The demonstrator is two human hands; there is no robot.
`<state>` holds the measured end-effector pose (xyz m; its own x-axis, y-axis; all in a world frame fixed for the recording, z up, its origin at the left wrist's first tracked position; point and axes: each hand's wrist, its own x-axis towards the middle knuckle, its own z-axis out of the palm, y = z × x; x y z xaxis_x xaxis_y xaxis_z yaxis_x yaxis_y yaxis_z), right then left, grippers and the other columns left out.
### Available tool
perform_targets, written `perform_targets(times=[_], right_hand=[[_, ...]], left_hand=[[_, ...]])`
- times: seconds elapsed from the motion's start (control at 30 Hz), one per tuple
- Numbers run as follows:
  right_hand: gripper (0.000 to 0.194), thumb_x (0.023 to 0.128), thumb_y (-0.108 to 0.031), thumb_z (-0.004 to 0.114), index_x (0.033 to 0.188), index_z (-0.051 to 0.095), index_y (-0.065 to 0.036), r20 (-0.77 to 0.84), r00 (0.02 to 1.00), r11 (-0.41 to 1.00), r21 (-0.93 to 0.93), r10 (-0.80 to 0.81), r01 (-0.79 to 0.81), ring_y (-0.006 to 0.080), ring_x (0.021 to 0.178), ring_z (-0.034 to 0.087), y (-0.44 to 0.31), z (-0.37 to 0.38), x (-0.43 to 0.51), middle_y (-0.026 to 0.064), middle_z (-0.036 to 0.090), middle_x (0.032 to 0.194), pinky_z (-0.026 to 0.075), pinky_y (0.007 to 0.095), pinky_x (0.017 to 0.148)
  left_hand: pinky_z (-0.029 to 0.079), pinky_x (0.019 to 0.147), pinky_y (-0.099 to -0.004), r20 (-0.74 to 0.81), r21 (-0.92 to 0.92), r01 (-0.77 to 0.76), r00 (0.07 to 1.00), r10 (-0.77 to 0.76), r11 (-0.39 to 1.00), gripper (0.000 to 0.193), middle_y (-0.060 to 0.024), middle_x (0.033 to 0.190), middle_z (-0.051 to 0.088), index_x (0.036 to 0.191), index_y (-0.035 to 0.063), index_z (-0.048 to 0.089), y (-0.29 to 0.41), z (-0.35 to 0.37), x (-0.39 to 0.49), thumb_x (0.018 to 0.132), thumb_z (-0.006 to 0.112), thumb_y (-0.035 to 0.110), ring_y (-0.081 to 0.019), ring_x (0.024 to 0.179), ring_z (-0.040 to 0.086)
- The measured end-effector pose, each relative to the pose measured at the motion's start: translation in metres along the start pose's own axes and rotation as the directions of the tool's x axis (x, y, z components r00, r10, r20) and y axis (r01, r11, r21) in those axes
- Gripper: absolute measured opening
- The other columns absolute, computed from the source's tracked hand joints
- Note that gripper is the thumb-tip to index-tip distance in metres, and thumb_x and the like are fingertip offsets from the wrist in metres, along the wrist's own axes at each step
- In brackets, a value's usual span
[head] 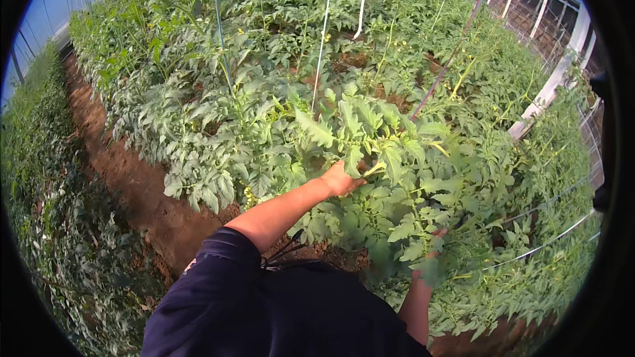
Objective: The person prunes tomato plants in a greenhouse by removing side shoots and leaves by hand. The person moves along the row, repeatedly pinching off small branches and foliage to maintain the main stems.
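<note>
My left hand [342, 180] is at the middle of the head view, among leafy tomato plants. Its fingers reach round the base of leafy green tomato shoots [392, 156]; leaves hide the fingertips, so their grip is unclear. Lower right, my right hand [437, 240] is mostly covered by tomato leaves [409, 228], and what it touches cannot be seen. Small green fruit or buds hang on a tomato truss [250, 197] left of my left forearm. A red and blue twine [449, 59] runs down to the foliage just beyond the shoots.
White string [325, 34] and green string [220, 20] hang among the plants. A white post [555, 84] leans at the right, near wires [540, 250]. A bare soil path [149, 203] runs along the left, with another plant row [64, 228] beyond.
</note>
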<state>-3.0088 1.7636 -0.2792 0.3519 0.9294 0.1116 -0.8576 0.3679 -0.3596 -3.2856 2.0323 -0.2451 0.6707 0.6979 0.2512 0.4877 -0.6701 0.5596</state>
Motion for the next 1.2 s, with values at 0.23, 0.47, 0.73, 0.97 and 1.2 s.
perform_targets(times=[0.23,0.47,0.73,0.97,1.2], right_hand=[[0.034,0.100,-0.024,0.047,0.126,0.053,-0.004,-0.282,0.843,0.460,-0.887,-0.458,-0.047,0.0151,0.091,0.058,0.034,0.072,-0.039,0.0086,0.063,0.106,0.044,0.0296,0.085],[0.023,0.100,-0.030,0.049,0.089,0.053,-0.009,-0.360,0.770,0.562,-0.827,-0.526,-0.003,0.0133,0.081,0.053,0.044,0.128,-0.050,0.0025,0.057,0.089,0.043,0.0277,0.075],[0.028,0.099,-0.038,0.049,0.088,0.051,-0.013,-0.338,0.814,0.668,-0.740,-0.472,0.080,0.0143,0.088,0.053,0.061,0.125,-0.073,0.0014,0.057,0.092,0.041,0.0287,0.084],[0.034,0.100,-0.042,0.046,0.093,0.053,-0.010,-0.362,0.777,0.654,-0.752,-0.515,0.083,0.0156,0.088,0.056,0.082,0.152,-0.081,0.0021,0.058,0.093,0.045,0.0308,0.085],[0.040,0.099,-0.044,0.045,0.110,0.055,-0.006,-0.400,0.903,0.684,-0.704,-0.160,-0.191,0.0162,0.082,0.056,0.140,0.115,-0.093,0.0066,0.062,0.096,0.047,0.0308,0.075]], left_hand=[[0.051,0.088,-0.0432,0.275,0.236,0.041,0.955,-0.107,0.971,0.033,-0.0204,0.106,0.065,0.102,0.0054,0.067,0.034,-0.042,0.007,0.081,0.071,0.030,-0.0363,0.101,0.063],[0.052,0.084,-0.0416,0.409,0.138,0.086,0.902,-0.136,0.987,0.030,-0.0209,0.095,0.067,0.102,0.0049,0.067,0.027,-0.031,0.029,0.081,0.068,0.026,-0.0365,0.093,0.065],[0.050,0.061,-0.0261,0.382,-0.638,-0.002,0.868,0.318,0.770,0.025,-0.0120,0.101,0.069,0.109,0.0061,0.064,-0.050,0.002,0.021,0.087,0.064,0.018,-0.0166,0.070,0.063],[0.051,0.055,-0.0312,0.161,-0.644,0.443,0.875,-0.457,0.623,0.022,-0.0097,0.077,0.068,0.104,-0.0023,0.060,0.014,-0.036,0.014,0.092,0.059,0.016,-0.0150,0.053,0.062],[0.048,0.077,-0.0338,-0.247,-0.143,-0.404,0.899,0.362,0.904,0.024,-0.0110,0.090,0.068,0.110,0.0078,0.066,0.086,-0.085,-0.084,0.089,0.060,0.015,-0.0246,0.084,0.063]])
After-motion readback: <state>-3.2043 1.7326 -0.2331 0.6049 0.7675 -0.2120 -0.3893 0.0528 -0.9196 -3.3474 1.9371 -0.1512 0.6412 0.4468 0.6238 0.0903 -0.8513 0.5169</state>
